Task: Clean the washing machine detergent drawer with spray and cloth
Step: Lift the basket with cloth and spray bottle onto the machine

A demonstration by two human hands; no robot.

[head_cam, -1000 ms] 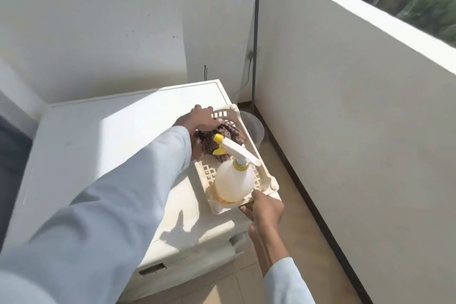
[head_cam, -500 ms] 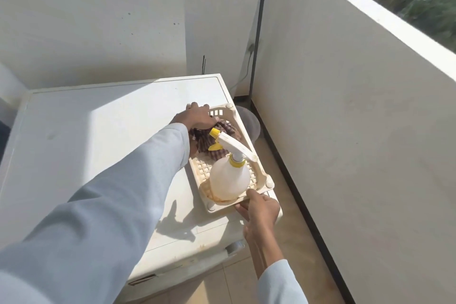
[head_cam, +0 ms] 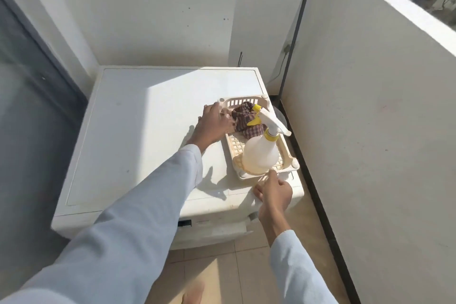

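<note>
A translucent white plastic spray bottle (head_cam: 260, 157) with a yellow nozzle and a crumpled brown checked cloth (head_cam: 246, 119) are sitting in a cream slotted plastic tray (head_cam: 286, 153) at the right front corner of a white washing machine top (head_cam: 148, 136). The left hand (head_cam: 214, 124) is gripping the tray's far left rim, while the right hand (head_cam: 274, 191) is resting at its near edge, fingers loosely curled, grip unclear.
</note>
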